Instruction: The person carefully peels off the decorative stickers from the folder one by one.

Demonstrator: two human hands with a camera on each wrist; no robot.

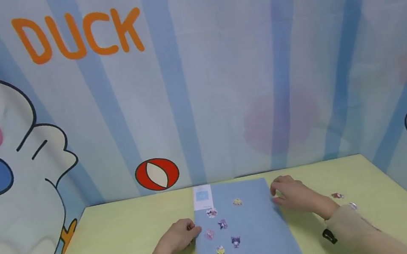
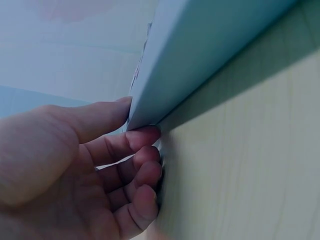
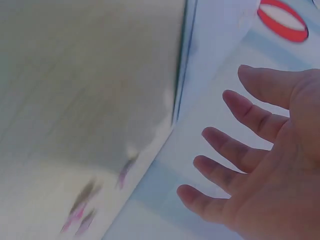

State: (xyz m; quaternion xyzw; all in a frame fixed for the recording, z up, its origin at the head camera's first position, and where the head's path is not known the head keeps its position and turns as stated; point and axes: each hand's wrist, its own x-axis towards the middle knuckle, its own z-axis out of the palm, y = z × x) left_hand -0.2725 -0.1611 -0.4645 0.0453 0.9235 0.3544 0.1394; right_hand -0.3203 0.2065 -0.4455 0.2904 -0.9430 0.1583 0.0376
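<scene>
A blue folder-like item [image 1: 256,231] lies on the table, with a white label at its top left and several small character stickers [image 1: 235,241] on it. At its left edge is my left hand [image 1: 177,237]; in the left wrist view the thumb and curled index finger of that hand [image 2: 90,150] pinch the edge [image 2: 165,70]. My right hand [image 1: 297,194] is beside the upper right edge. Its fingers are spread and relaxed, holding nothing, in the right wrist view [image 3: 260,145].
Loose stickers [image 1: 337,195] lie on the yellow table [image 1: 124,227] to the right of my right hand. Behind the table hangs a blue striped cloth [image 1: 220,77] with duck figures, the word DUCK and a red oval.
</scene>
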